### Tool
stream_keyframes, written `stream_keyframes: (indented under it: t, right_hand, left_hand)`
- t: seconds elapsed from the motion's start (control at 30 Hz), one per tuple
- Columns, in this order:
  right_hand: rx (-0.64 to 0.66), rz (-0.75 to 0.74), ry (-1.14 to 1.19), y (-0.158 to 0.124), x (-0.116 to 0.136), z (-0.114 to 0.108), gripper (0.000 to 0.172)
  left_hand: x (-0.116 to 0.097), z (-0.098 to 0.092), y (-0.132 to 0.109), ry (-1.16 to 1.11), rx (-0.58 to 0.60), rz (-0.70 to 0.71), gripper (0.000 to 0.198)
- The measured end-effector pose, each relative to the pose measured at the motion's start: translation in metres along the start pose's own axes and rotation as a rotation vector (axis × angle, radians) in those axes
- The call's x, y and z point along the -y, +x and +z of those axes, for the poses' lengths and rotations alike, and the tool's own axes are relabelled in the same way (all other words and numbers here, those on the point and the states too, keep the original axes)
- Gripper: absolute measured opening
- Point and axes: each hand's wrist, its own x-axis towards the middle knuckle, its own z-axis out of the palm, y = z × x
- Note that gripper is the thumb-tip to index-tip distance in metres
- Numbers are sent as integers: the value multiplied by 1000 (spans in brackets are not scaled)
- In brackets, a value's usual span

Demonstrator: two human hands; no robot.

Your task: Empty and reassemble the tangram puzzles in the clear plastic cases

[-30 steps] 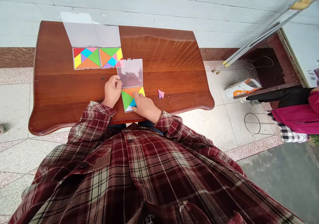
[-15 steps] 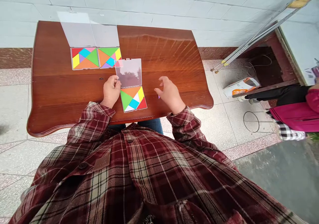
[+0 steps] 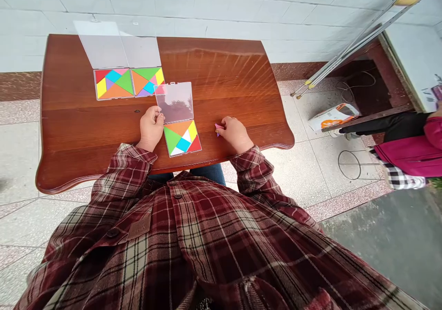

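Observation:
My left hand (image 3: 151, 126) is closed at the left edge of a clear plastic lid (image 3: 175, 102), thumb and finger pinching that edge. The lid stands open from a tangram case (image 3: 182, 138) holding orange, yellow, green, blue and red pieces, with white gaps showing between them. To the right of the case, my right hand (image 3: 236, 134) pinches a small pink tangram piece (image 3: 219, 126) just above the table. A bit of a purple piece (image 3: 218, 134) shows below it, partly covered by the fingers.
Two filled tangram cases (image 3: 115, 83) with raised clear lids (image 3: 140, 51) stand side by side at the back left of the wooden table (image 3: 235, 80). A tiled wall runs behind. On the right are crutches (image 3: 348, 48), a white-and-orange package (image 3: 334, 117) and a seated person (image 3: 407, 140).
My right hand has lowered and closed its fingers on the pink piece. My left hand stays at the lid's edge. The view has shifted slightly.

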Motion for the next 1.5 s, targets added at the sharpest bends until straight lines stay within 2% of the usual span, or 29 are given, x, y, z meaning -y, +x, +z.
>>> stream_keyframes:
  t: [0.17,0.33,0.47,0.63,0.8,0.93,1.1,1.3,1.5]
  right_hand:
    - [28,3,42,5,-4,2,9]
    - [5,63,174,6,-7,3,21]
    - [-9,58,295,5,-9,1,28]
    - [5,-58,534,2,-6,1,25]
    - [98,-227,705,-7,21,10,12]
    - [136,-291,601,-18,53,16,5]
    - [122,-351,300,-25,82,14,13]
    - [104,-343,45,-25,97,15,22]
    - [135,-347,-45,-28,104,14,24]
  left_hand:
    - [0,0,0,5,-3,0,22]
    - [3,1,0,18,0,14,21]
    - [5,1,1,20,-7,29,23]
    - [6,1,1,17,-7,11,22]
    - [5,1,1,40,-6,16,22]
    - [4,1,1,45,-9,19,21]
    - [2,1,1,34,-3,14,20]
    - [-4,1,-1,19,-6,-3,20]
    - [-7,1,-2,6,-9,-17,20]
